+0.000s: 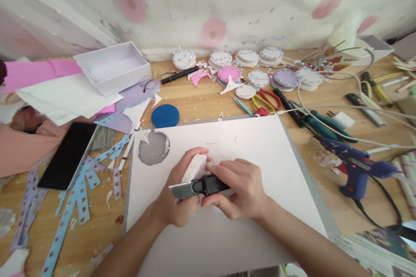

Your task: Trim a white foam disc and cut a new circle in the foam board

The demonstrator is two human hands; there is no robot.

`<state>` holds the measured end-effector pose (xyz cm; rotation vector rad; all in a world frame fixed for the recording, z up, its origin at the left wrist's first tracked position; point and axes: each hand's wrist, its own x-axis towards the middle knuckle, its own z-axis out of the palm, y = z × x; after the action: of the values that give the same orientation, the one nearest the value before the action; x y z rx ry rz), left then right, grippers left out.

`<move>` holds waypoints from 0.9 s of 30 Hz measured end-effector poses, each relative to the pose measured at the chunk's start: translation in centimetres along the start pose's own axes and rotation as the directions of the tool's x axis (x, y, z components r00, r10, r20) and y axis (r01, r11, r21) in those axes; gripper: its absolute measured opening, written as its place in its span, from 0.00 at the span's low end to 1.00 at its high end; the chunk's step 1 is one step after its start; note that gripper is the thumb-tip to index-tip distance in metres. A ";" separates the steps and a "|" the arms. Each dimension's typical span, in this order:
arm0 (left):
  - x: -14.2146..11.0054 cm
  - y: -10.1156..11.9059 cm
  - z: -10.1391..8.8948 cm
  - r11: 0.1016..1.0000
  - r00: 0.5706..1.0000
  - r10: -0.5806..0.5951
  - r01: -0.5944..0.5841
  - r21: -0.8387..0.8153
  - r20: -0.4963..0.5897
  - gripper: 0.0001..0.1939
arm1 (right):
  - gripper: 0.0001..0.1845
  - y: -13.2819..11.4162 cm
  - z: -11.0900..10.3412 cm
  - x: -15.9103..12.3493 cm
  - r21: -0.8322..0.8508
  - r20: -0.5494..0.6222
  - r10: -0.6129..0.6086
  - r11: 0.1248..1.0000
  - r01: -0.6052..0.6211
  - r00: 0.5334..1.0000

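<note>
My left hand (182,194) is closed around a white disc (196,168), held on edge with its rim turned up toward me. Its far side is hidden by my fingers, and I cannot make out its material. In my right hand (242,188) is a black utility knife (212,185). The knife's broad blade (182,190) points left, just in front of the disc; whether it touches is unclear. Both hands are above a large white sheet (260,147) with a round hole cut in its upper left corner, where a grey cutting mat (153,149) shows through. A blue disc (165,115) lies just beyond.
Several decorated round stacks (247,57) line the back. Scissors (267,101), pliers (331,126) and a blue glue gun (354,169) with trailing cables lie right. To the left are a white box (113,67), a phone (68,156) and punched paper strips (73,203).
</note>
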<state>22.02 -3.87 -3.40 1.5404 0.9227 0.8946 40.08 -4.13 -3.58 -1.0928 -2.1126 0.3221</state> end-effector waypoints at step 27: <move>-0.2 0.5 -0.3 0.982 0.997 -0.076 0.070 -0.175 -0.030 0.27 | 0.31 0.7 -0.6 0.2 -0.100 -0.043 0.021 0.995 -0.025 0.999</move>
<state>21.73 -3.98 -2.92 1.3368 0.8971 0.9282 40.79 -3.63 -3.43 -1.1728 -2.0991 0.2040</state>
